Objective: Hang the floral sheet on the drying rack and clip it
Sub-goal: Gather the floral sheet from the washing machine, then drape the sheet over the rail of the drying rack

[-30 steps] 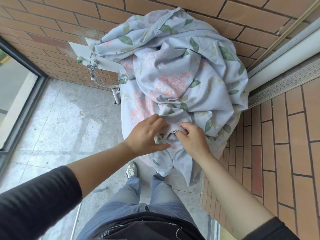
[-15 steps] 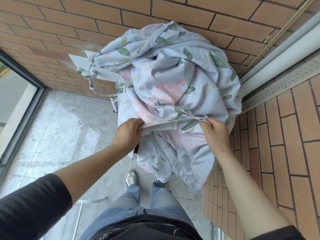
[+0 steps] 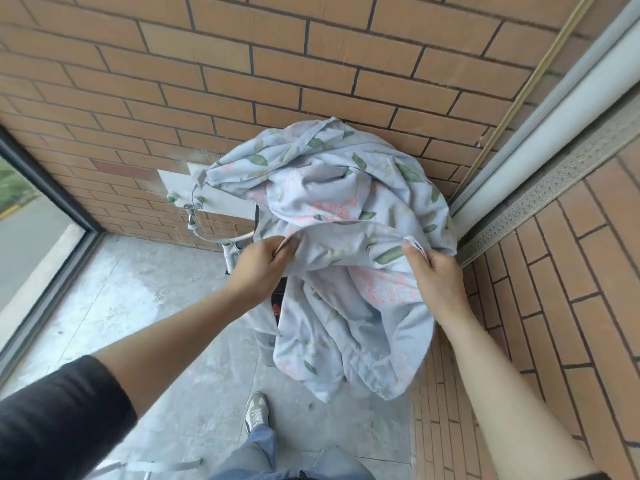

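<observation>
The floral sheet (image 3: 346, 209), pale blue with green leaves and pink blossoms, lies bunched on something in the corner of the brick walls, its lower part hanging toward the floor. My left hand (image 3: 259, 265) grips one stretch of the sheet's edge. My right hand (image 3: 429, 271) pinches the same edge further right. The edge is pulled up and stretched between both hands. What carries the heap is almost wholly hidden by cloth; only a dark strip (image 3: 278, 306) shows under my left hand. No drying rack and no clips are visible.
A white wall fitting (image 3: 183, 188) with a tap and hose (image 3: 194, 220) sits left of the heap. Brick walls stand ahead and at right, with a white pipe (image 3: 554, 140) in the corner. A glass pane (image 3: 27, 220) bounds the left. My shoe (image 3: 256, 414) stands on the grey floor.
My hands went from together at the heap's front to wide apart, drawing the sheet's edge taut between them. The camera view tilted up, so the heap sits lower in the frame.
</observation>
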### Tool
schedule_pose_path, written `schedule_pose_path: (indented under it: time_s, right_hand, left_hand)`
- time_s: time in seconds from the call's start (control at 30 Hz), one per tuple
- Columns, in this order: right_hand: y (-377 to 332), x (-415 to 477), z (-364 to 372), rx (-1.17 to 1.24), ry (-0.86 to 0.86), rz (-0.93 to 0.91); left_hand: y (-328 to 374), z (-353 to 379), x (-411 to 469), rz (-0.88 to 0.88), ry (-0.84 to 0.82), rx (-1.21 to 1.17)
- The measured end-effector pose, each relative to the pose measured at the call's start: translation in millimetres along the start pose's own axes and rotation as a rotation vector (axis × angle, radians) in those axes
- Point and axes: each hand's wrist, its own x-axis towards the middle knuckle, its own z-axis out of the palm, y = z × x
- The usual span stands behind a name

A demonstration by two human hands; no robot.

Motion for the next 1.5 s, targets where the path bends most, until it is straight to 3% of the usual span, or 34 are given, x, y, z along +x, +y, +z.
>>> schedule_pose_path:
  time_s: [0.23, 0.4, 0.53, 0.93, 1.13, 1.27, 1.5]
  right_hand:
    - [-26, -47, -56, 0.023, -0.065, -0.217]
    - [-37, -93, -119, -0.008, -0.024, -0.376]
    - [-57, -129, -163, 0.021, 0.018, -0.484]
    - [-192, -216, -258, 0.215, 0.211, -0.819]
    - [-258, -263, -279, 0.268, 0.251, -0.985]
    - [-286, -302, -280, 0.304, 0.235, -1.082]
    - [-304, -363, -274, 0.351, 0.155, -1.15]
  left_hand:
    - [57, -14, -75, 0.064, 0.187, 0.049]
    - [114, -18, -140, 0.086, 0.336, 0.019]
    - [176, -36, -185, 0.158, 0.361, 0.006]
    - [317, -141, -276, 0.36, 0.545, -0.028]
    - [345, -192, -327, 0.46, 0.619, -0.025]
    - [344, -220, -360, 0.438, 0.697, -0.014]
    - [336, -240, -407, 0.532, 0.671, -0.032]
